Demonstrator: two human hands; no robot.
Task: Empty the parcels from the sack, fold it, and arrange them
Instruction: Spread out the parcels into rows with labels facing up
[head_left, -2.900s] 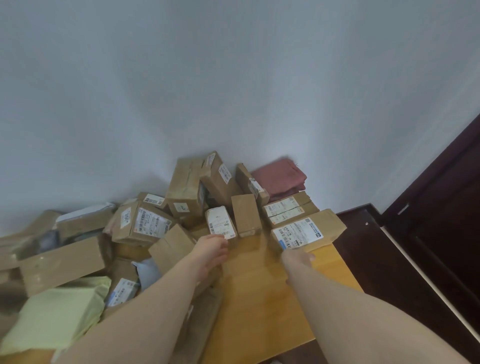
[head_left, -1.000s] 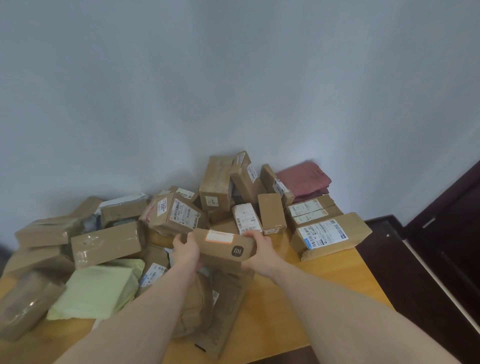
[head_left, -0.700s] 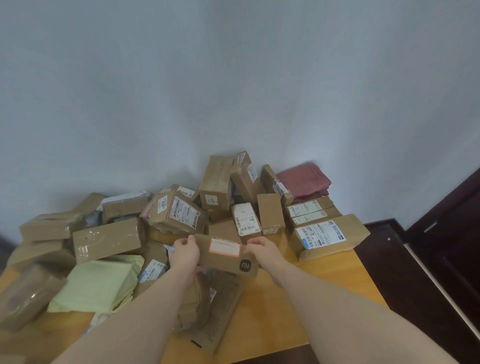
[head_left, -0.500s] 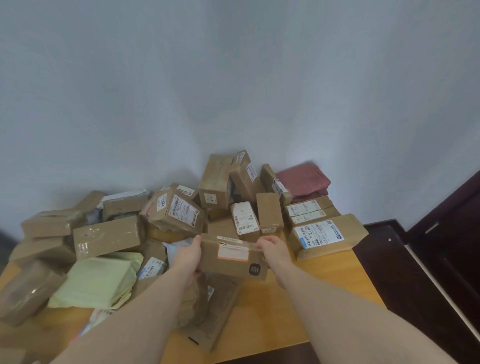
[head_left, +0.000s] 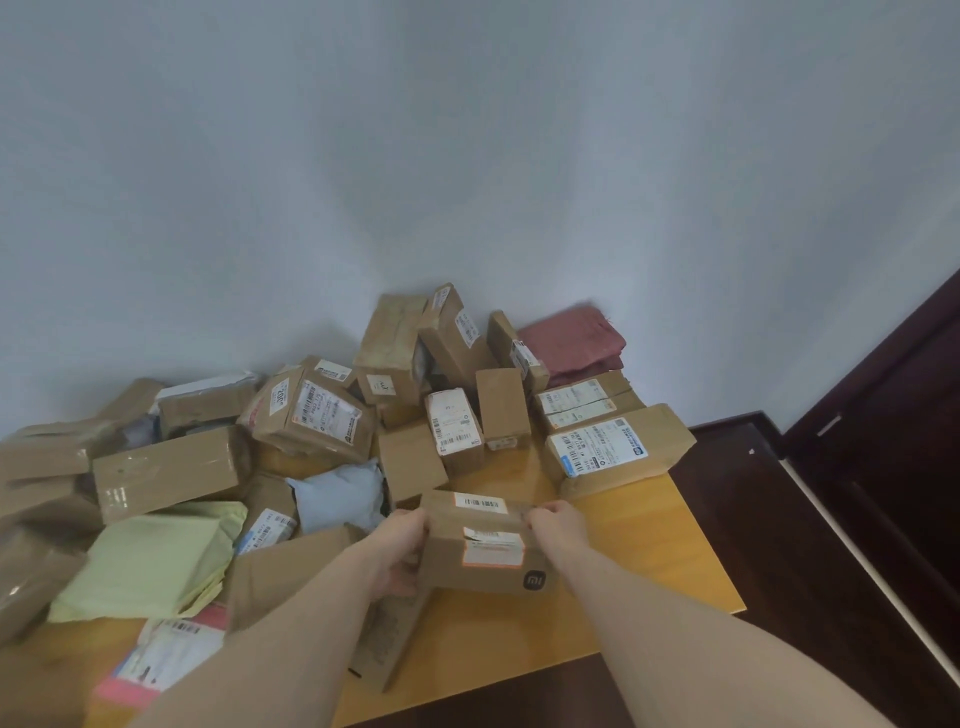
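A brown cardboard box (head_left: 483, 543) with an orange-edged label and a dark logo is held above the wooden table (head_left: 665, 551). My left hand (head_left: 397, 551) grips its left end and my right hand (head_left: 558, 525) grips its right end. Behind it a heap of brown parcels (head_left: 317, 421) leans against the wall. A folded dark red sack (head_left: 576, 340) lies at the back right corner, partly hidden by boxes.
A pale green mailer (head_left: 150, 561) and a light blue pouch (head_left: 340, 496) lie left of the hands. A large labelled box (head_left: 613, 449) sits right of centre. The table's right edge drops to a dark floor (head_left: 779, 519) beside a dark door.
Both hands picked the logo box up from the pile, turned it, and brought it nearer and lower. The camera view shifted slightly.
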